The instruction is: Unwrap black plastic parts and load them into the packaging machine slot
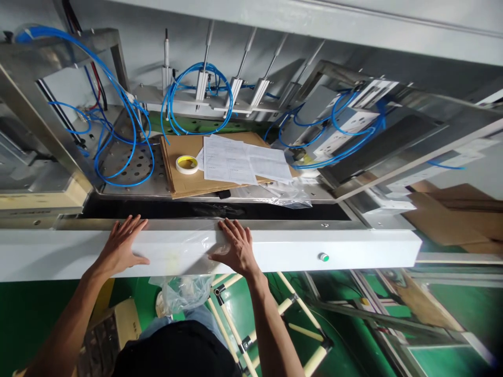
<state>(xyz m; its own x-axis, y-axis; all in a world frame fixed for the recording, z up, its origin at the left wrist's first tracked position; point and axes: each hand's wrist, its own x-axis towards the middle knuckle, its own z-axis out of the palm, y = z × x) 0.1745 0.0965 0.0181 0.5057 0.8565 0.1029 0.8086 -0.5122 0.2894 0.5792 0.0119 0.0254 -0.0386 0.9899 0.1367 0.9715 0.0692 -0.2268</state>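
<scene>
My left hand (121, 246) lies with spread fingers on the front edge of the white machine frame (286, 254). To its right, my right hand (237, 246) rests on the same edge, fingers apart, touching a clear plastic bag (196, 238) draped over the frame. Past the hands runs a black belt (176, 209). Behind the belt, flat cardboard (188, 186) carries printed papers (231, 159) and a roll of tape (187, 164). Another piece of clear plastic (288, 195) lies at the cardboard's right front.
Coiled blue tubes (198, 131) and upright cylinders (202, 86) stand at the back. Metal frames (29, 84) rise on both sides. A green button (324, 257) is on the front right. Below are a pipe rack (236, 327) and a carton (126, 319).
</scene>
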